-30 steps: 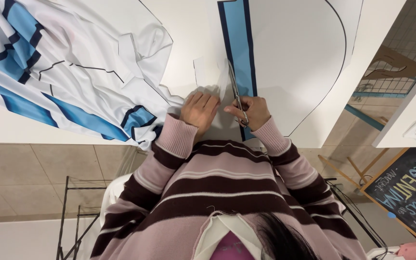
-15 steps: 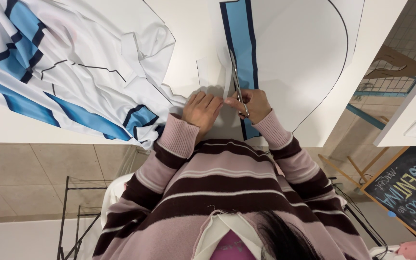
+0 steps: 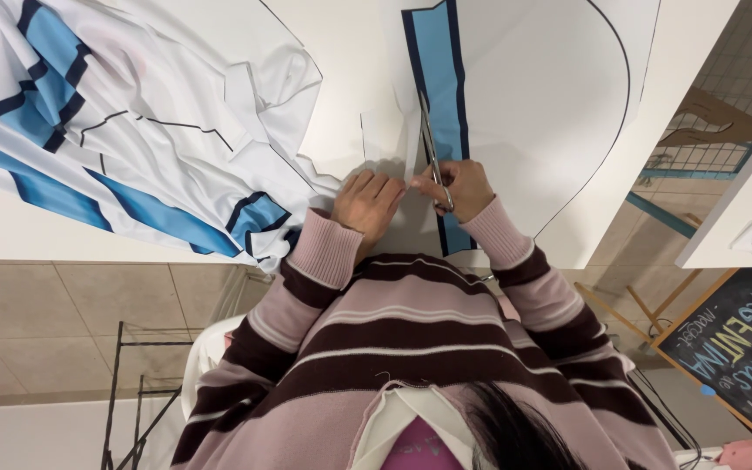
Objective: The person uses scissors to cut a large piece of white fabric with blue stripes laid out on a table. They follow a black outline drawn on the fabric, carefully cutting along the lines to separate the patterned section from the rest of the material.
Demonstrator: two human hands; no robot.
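Observation:
My right hand (image 3: 461, 188) grips a pair of metal scissors (image 3: 431, 150) whose blades point away from me along the dark edge of a blue stripe (image 3: 437, 70) printed on a flat white fabric panel (image 3: 541, 104). My left hand (image 3: 367, 202) lies flat on the white fabric just left of the scissors, fingers together, pressing it down. A narrow strip of cut white fabric (image 3: 385, 144) lies just beyond the left fingers. Both arms wear a pink and dark brown striped sweater.
A crumpled heap of white fabric with blue and dark stripes (image 3: 132, 130) covers the left of the white table (image 3: 341, 52). A second white table (image 3: 741, 218) stands at the right, a chalkboard sign (image 3: 741, 348) below it. A black metal rack (image 3: 132, 392) stands on the tiled floor.
The scissors and my right hand have advanced away from me along the blue stripe's edge. My left hand has followed a little, still flat on the fabric.

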